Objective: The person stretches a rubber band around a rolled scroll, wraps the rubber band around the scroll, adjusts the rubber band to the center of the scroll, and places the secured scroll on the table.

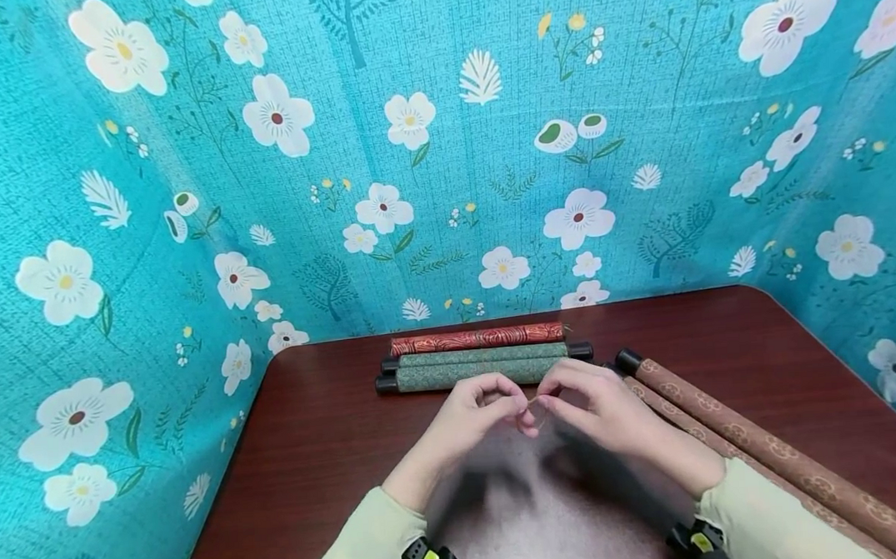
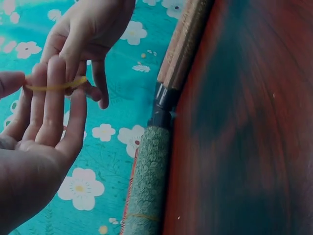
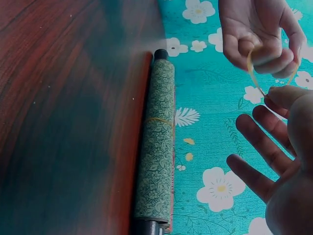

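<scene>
Between my two hands, a thin yellow rubber band is stretched in the air above the table. My left hand pinches one side of it between thumb and fingers; in the left wrist view the band crosses in front of that hand's fingers. At the other side my right hand grips it with thumb and forefinger, and its remaining fingers spread away. Just behind the hands lie two green patterned rolled scrolls with black end knobs. One scroll has a similar yellow band round its middle.
A red patterned roll lies behind the green scrolls. Two long brown scrolls run diagonally along the right side of the dark red wooden table. A turquoise floral cloth hangs behind and beside the table.
</scene>
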The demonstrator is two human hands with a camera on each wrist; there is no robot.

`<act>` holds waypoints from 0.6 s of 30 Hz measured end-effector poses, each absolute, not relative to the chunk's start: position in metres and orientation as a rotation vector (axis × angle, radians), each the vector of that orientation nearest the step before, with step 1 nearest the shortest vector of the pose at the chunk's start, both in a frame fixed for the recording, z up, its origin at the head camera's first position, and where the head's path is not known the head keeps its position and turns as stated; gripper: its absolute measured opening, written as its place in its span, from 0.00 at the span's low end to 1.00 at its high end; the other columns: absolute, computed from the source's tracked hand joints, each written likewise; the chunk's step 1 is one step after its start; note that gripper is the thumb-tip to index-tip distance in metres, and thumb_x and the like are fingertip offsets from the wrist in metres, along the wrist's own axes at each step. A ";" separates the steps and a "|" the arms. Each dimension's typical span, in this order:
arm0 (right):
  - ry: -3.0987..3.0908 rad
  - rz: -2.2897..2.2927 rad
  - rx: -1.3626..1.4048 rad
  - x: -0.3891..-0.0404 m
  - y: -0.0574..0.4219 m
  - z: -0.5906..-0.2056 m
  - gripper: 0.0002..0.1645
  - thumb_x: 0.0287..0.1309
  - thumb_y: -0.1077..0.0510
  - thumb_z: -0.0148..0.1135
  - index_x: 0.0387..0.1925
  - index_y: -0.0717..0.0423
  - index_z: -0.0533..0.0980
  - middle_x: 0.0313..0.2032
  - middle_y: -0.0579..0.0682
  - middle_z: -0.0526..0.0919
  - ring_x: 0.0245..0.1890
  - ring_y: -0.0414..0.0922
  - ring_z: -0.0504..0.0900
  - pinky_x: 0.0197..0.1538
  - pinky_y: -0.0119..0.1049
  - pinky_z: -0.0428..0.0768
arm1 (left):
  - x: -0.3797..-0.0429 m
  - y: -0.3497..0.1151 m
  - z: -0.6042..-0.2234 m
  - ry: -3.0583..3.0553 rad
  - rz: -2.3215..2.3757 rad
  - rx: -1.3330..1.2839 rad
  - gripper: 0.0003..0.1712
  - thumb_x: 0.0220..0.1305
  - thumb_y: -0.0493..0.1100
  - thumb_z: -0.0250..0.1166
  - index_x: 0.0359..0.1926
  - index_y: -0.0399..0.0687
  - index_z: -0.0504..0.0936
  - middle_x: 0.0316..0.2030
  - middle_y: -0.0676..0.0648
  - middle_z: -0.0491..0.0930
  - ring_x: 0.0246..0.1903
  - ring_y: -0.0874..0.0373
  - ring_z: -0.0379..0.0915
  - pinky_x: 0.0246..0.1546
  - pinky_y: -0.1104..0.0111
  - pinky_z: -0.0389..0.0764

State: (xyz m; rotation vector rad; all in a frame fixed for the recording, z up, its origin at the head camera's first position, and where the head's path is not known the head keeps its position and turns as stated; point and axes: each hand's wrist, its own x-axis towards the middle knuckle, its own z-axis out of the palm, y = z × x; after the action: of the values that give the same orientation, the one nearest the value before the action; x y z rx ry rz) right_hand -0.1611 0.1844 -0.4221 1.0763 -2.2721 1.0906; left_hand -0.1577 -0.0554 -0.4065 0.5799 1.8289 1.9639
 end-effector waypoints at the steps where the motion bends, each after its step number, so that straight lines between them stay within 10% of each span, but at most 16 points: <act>1: -2.259 1.095 1.081 -0.161 0.184 -0.421 0.19 0.62 0.70 0.73 0.41 0.40 0.83 0.38 0.33 0.82 0.38 0.33 0.81 0.41 0.25 0.79 | -0.157 -0.056 -0.407 1.776 1.967 0.558 0.07 0.76 0.35 0.63 0.44 0.32 0.82 0.31 0.46 0.88 0.32 0.58 0.89 0.54 0.57 0.88; 5: -2.211 1.112 1.105 -0.162 0.184 -0.419 0.21 0.60 0.73 0.73 0.41 0.42 0.84 0.38 0.36 0.83 0.38 0.35 0.81 0.42 0.24 0.78 | -0.155 -0.056 -0.408 1.682 1.964 0.516 0.05 0.75 0.36 0.62 0.43 0.37 0.83 0.28 0.50 0.86 0.28 0.59 0.87 0.46 0.61 0.90; 11: -2.231 1.112 1.113 -0.164 0.185 -0.418 0.20 0.61 0.72 0.72 0.40 0.42 0.83 0.39 0.34 0.82 0.39 0.33 0.80 0.41 0.25 0.78 | -0.156 -0.059 -0.410 1.727 1.869 0.598 0.16 0.76 0.35 0.64 0.50 0.19 0.82 0.27 0.50 0.86 0.26 0.60 0.85 0.42 0.65 0.89; 18: -2.235 1.076 1.112 -0.166 0.184 -0.421 0.18 0.61 0.72 0.72 0.39 0.44 0.83 0.40 0.35 0.82 0.40 0.36 0.82 0.43 0.27 0.79 | -0.157 -0.060 -0.408 1.856 1.817 0.730 0.11 0.74 0.34 0.66 0.49 0.27 0.88 0.33 0.43 0.89 0.31 0.60 0.87 0.47 0.66 0.89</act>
State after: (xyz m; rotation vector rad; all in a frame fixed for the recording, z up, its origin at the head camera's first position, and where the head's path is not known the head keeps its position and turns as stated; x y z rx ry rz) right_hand -0.1661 0.1839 -0.4208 1.1118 -2.2346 1.0764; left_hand -0.1572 -0.0599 -0.4082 0.7302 1.8560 1.8167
